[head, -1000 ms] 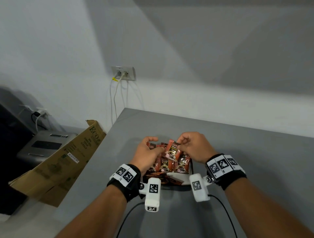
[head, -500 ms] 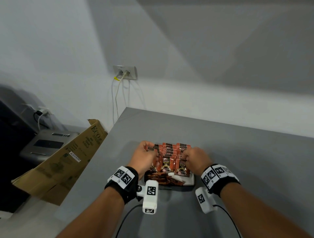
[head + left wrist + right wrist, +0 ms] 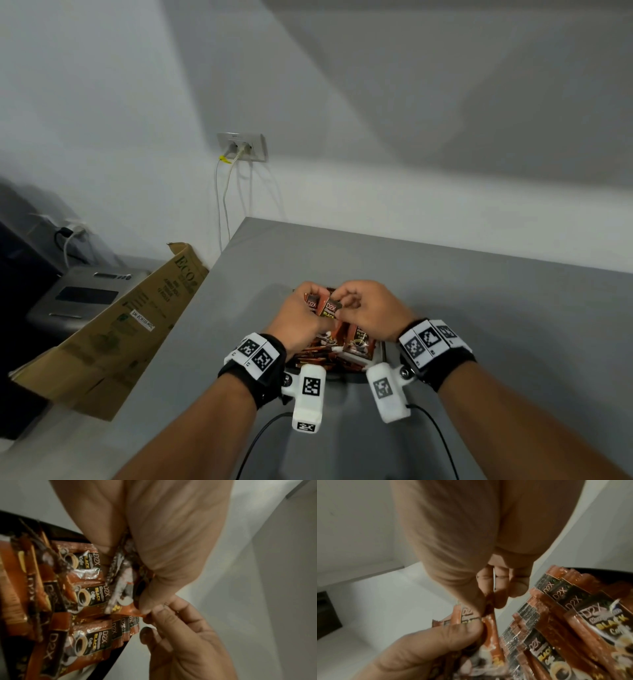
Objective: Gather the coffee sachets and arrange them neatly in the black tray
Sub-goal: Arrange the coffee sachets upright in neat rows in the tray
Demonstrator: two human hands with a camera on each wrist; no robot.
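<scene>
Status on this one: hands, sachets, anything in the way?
Both hands pinch one sachet over the tray. Rest stand filed in tray. Nothing blocking.

Black tray (image 3: 381,353) mostly hidden under sachets (image 3: 356,339), hands; print blurred.

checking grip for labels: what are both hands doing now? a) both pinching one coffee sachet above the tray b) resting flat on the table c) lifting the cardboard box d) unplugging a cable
a: the left hand and right hand pinch one coffee sachet over the tray.
</scene>
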